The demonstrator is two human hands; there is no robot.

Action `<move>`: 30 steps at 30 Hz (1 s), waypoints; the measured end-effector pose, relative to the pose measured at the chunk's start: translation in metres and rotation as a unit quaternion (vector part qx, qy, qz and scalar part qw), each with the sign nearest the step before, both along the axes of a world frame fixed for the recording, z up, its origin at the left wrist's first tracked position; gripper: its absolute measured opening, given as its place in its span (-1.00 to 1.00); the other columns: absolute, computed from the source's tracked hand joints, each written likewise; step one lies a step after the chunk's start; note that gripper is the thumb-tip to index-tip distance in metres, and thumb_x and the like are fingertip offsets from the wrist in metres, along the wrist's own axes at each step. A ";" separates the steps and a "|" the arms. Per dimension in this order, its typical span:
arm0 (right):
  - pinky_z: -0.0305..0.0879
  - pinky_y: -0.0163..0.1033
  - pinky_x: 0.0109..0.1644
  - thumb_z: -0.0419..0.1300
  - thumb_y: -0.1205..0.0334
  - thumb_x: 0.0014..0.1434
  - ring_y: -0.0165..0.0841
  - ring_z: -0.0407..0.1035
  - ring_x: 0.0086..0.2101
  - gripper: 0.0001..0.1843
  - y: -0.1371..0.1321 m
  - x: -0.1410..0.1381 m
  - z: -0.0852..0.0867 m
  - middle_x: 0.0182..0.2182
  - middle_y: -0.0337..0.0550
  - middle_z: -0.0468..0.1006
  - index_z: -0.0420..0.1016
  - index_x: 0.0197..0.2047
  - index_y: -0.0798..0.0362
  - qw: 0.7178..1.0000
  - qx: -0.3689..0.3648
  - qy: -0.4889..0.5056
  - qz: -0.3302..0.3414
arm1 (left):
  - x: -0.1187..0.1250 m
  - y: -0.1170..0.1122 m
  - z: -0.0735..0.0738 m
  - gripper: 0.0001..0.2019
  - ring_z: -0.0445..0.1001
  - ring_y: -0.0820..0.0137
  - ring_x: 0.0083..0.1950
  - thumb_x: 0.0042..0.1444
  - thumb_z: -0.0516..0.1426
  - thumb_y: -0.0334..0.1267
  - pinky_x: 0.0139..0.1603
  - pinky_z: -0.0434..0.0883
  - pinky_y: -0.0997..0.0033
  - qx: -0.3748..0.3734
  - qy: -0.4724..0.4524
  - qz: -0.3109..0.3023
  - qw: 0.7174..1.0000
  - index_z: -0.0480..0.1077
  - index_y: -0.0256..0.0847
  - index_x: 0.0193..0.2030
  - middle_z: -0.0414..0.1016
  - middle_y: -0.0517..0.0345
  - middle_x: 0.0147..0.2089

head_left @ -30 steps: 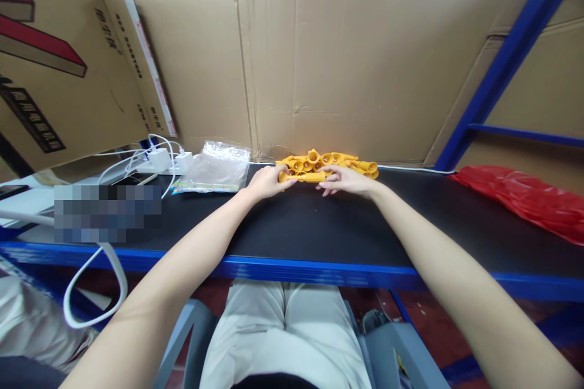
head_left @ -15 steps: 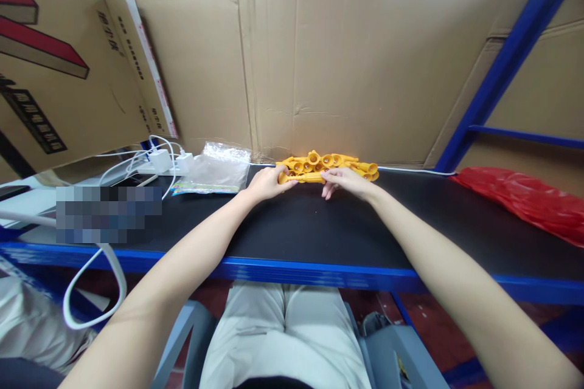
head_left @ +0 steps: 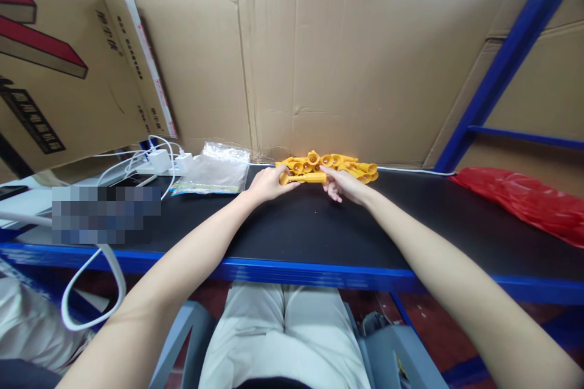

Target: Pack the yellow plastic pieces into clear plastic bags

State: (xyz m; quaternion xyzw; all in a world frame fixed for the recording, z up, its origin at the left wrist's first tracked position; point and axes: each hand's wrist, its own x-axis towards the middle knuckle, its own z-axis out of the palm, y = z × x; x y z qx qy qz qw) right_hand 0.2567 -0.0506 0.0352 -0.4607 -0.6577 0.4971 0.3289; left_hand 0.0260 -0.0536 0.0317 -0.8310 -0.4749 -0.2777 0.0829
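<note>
My left hand (head_left: 268, 184) is closed on the flared, cup-shaped end of a yellow trumpet-like plastic piece (head_left: 312, 178), holding it level just above the black tabletop. The piece narrows, then widens into a ribbed handle pointing right. At that handle end, my right hand (head_left: 344, 184) has its thumb and index finger around the tip, while its other fingers hang loosely curled below. Right behind both hands lies a pile of similar yellow pieces (head_left: 335, 161), several with their open cups facing me and something small and dark inside.
A clear plastic bag (head_left: 219, 170) lies left of the pile, near white chargers and cables (head_left: 159, 159). A red plastic bag (head_left: 524, 200) rests at the right. Cardboard (head_left: 365, 73) stands behind the table, whose blue front edge (head_left: 310, 272) runs before my lap.
The right index finger has lifted and straightened over the handle end, and the other fingers have shifted lower. More of the handle shows. My left hand keeps its hold.
</note>
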 end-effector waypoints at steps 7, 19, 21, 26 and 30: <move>-0.07 -0.44 -0.81 -0.01 -0.16 0.13 -0.58 -0.02 -0.85 -0.51 0.002 0.000 0.001 -0.87 -0.31 0.18 0.18 -0.59 0.07 0.994 -0.094 0.050 -0.005 | 0.001 -0.001 -0.001 -0.56 0.46 0.35 -0.35 0.02 0.05 0.13 -0.36 0.25 0.46 0.026 0.016 0.013 0.999 0.31 -0.17 -0.11 0.48 0.12 -0.34; 0.11 -0.38 -0.70 -0.12 -0.17 0.17 -0.56 -0.14 -0.86 -0.51 0.001 0.002 0.009 -0.94 -0.44 -0.03 0.06 -0.60 0.00 0.976 -0.209 0.063 0.004 | 0.011 -0.016 0.007 -0.58 0.48 0.30 -0.27 0.08 0.01 0.10 -0.35 0.28 0.44 0.035 0.046 0.047 0.997 0.28 -0.18 -0.07 0.50 0.08 -0.25; 0.11 -0.38 -0.70 -0.13 -0.17 0.18 -0.56 -0.14 -0.86 -0.51 0.002 0.003 0.009 -0.94 -0.44 -0.04 0.05 -0.60 0.00 0.974 -0.215 0.069 0.009 | 0.012 -0.016 0.007 -0.57 0.48 0.29 -0.26 0.08 0.01 0.10 -0.34 0.28 0.43 0.036 0.052 0.049 0.997 0.27 -0.18 -0.07 0.50 0.06 -0.23; 0.08 -0.39 -0.70 -0.13 -0.18 0.17 -0.56 -0.15 -0.86 -0.50 0.004 0.005 0.007 -0.95 -0.43 -0.03 0.04 -0.62 0.01 0.970 -0.228 0.078 0.019 | 0.013 -0.018 0.007 -0.58 0.48 0.26 -0.23 0.10 -0.01 0.09 -0.33 0.30 0.40 0.045 0.068 0.055 0.995 0.25 -0.19 -0.07 0.48 0.01 -0.19; 0.03 -0.40 -0.71 -0.14 -0.18 0.18 -0.56 -0.14 -0.86 -0.50 0.005 0.006 0.007 -0.94 -0.44 -0.03 0.05 -0.61 0.01 0.968 -0.236 0.084 0.029 | 0.016 -0.019 0.007 -0.58 0.48 0.22 -0.21 0.12 -0.03 0.07 -0.34 0.31 0.38 0.058 0.091 0.068 0.992 0.24 -0.23 -0.05 0.47 -0.07 -0.15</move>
